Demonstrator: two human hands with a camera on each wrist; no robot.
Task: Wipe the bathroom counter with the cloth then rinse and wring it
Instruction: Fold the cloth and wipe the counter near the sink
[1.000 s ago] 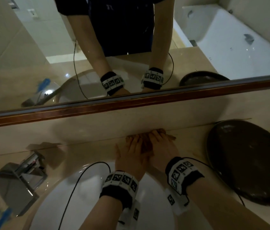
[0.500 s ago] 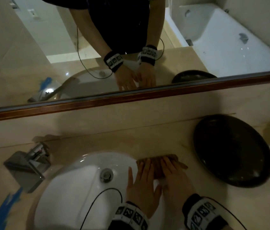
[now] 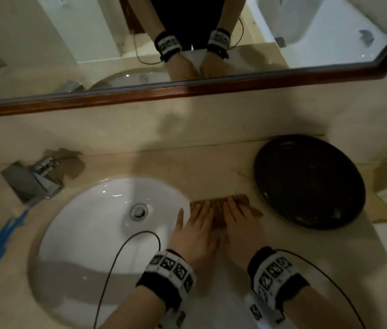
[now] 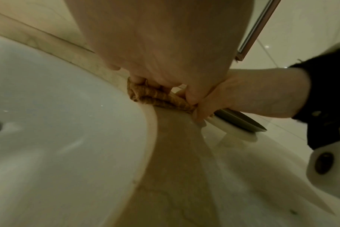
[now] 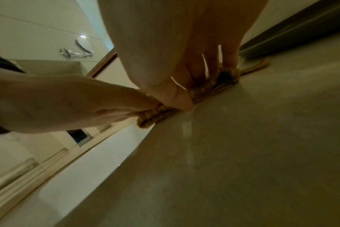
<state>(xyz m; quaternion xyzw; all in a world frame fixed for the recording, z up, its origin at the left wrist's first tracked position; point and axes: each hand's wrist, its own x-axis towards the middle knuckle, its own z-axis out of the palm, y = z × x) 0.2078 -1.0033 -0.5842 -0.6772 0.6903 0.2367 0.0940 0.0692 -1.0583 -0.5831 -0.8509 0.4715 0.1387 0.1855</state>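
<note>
A: Since a second ago both hands and the brown cloth (image 3: 221, 211) have come back from the backsplash to the strip of counter (image 3: 211, 167) between sink basin (image 3: 97, 233) and dark round tray (image 3: 308, 181).

B: Grip?

A: Left hand (image 3: 193, 230) and right hand (image 3: 242, 227) flat, fingers straight, pressing the bunched cloth down. No pinch.

B: Progress?

A: Mid-wipe, I'd say. Counter near the tray looks wet. Left side by the faucet (image 3: 33, 180) probably not done. Rinse and wring still to do; no water running.
</note>
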